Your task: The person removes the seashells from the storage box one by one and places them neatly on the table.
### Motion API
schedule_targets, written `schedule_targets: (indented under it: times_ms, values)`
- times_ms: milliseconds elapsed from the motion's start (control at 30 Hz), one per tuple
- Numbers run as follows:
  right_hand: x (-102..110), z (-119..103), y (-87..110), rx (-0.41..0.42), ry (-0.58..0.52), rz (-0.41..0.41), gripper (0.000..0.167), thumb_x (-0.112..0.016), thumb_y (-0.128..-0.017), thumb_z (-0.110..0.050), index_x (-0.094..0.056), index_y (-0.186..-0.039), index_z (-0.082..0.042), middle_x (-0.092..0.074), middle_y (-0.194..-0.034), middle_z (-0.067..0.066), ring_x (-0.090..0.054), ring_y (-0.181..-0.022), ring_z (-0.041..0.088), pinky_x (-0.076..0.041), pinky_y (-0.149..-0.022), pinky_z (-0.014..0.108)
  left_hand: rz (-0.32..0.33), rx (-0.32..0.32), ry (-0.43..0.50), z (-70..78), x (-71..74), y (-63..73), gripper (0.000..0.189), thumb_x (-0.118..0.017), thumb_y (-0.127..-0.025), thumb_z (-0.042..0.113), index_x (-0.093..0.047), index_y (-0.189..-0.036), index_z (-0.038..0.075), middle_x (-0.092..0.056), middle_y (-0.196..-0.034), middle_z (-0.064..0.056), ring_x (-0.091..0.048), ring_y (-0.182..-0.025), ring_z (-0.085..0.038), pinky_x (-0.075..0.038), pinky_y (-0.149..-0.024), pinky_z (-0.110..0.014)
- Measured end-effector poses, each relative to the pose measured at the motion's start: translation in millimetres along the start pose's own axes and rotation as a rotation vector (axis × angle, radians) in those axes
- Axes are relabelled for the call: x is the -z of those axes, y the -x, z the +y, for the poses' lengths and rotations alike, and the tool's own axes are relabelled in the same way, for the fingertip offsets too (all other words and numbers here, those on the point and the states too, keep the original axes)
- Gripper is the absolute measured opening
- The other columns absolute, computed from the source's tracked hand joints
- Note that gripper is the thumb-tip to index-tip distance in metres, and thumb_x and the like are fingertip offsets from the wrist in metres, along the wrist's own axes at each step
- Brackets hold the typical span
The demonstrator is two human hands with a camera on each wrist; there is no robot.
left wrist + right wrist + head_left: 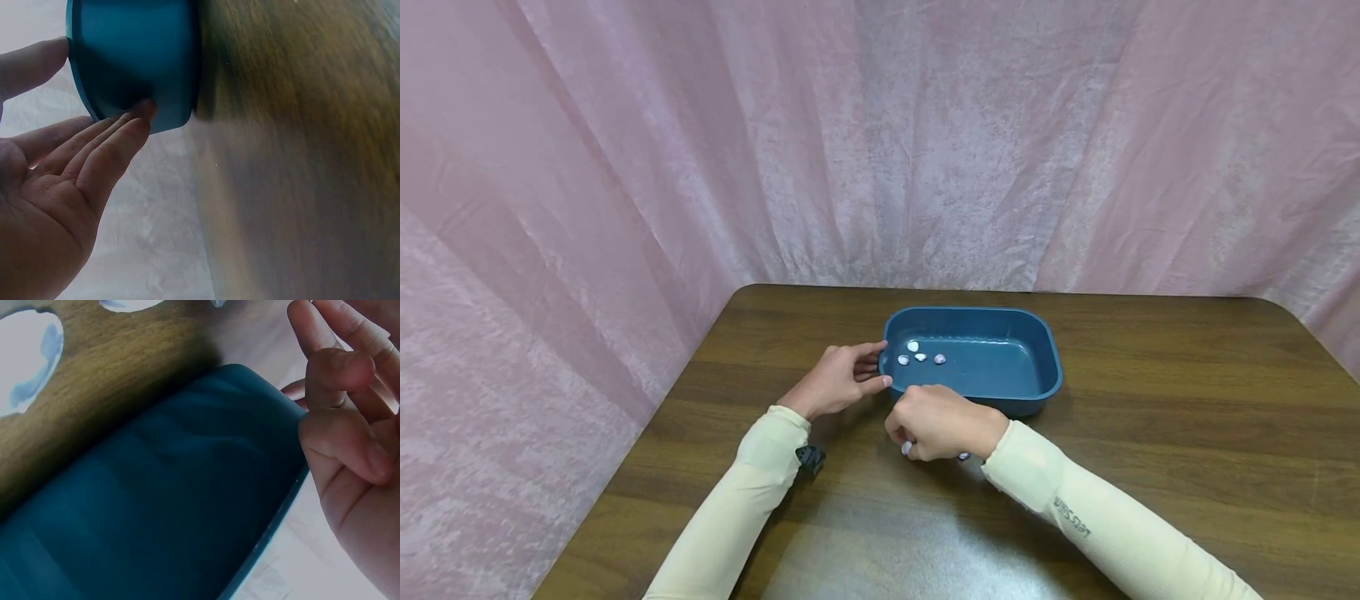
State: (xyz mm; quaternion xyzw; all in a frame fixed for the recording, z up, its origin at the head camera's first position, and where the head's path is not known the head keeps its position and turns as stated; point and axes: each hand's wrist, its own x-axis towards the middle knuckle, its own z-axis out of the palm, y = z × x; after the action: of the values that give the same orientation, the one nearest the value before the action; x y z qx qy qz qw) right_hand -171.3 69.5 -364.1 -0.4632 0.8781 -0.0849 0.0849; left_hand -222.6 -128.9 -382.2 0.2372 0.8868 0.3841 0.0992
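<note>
A blue plastic basin [1000, 375] stands on the table, with several small white shells [913, 346] inside its left end. My left hand [838, 379] touches that end with fairly straight fingers. In the left wrist view, the thumb [37, 65] meets the rim and the other fingers lie against the outer wall. Just in front of the basin, my right hand [943, 423] has curled fingers and pinches a small white shell [907, 447]. The right wrist view shows its bent fingers [340, 434] beside the basin, but the pinched shell cannot be made out there.
Another shell [963, 456] lies on the table under my right wrist. Pale shells [28, 359] with bluish patches show close up on the wood in the right wrist view. The brown wooden table [1187, 400] reaches back to a pink curtain [962, 150].
</note>
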Motion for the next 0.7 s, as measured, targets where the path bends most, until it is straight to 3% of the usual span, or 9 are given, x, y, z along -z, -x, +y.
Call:
schedule_targets:
  times_ms: [700]
  values:
    - [-7.7, -2.2, -5.4, -0.075, -0.001, -0.053, 0.014, -0.085, -0.078, -0.013, -0.074, -0.075, -0.021, -0.066, -0.07, -0.01, -0.055, -0.064, 0.004, -0.052, -0.059, 0.023, -0.006, 0.008, -0.005, 1.9, 0.9, 0.6, 0.063, -0.071, -0.095, 0.02, -0.045, -0.148, -0.004, -0.06, -0.139, -0.024, -0.065, -0.125, -0.034, -0.056, -0.103, -0.041]
